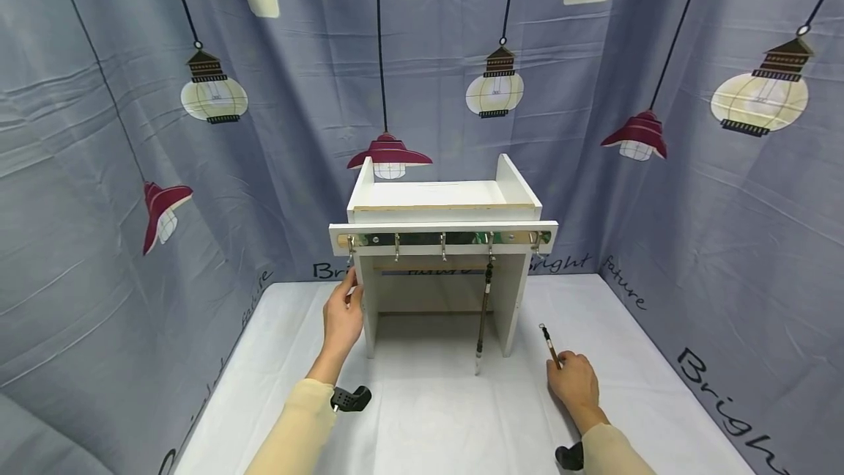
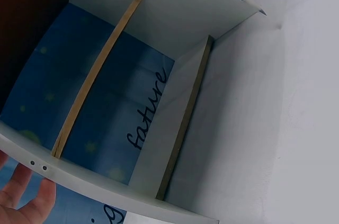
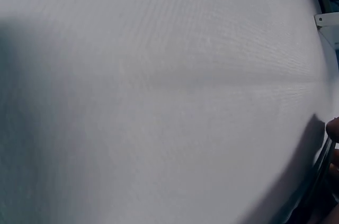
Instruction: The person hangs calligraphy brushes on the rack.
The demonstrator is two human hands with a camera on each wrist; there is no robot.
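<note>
A white wooden rack (image 1: 443,205) stands at the back of the table, with a rail of several metal hooks (image 1: 443,239) across its front. One brush (image 1: 483,315) hangs from a hook on the right side. My left hand (image 1: 344,315) holds the rack's left leg; in the left wrist view its fingertips (image 2: 24,197) touch the white edge of the rack (image 2: 175,17). My right hand (image 1: 575,381) rests on the table to the right and grips a second brush (image 1: 550,344), whose handle points up and away. In the right wrist view only the brush's dark shaft (image 3: 323,166) shows at the edge.
A white cloth (image 1: 435,409) covers the table. Blue-grey curtains printed with lamps (image 1: 211,86) hang close around the back and both sides. Black wrist camera mounts (image 1: 351,399) sit on both forearms.
</note>
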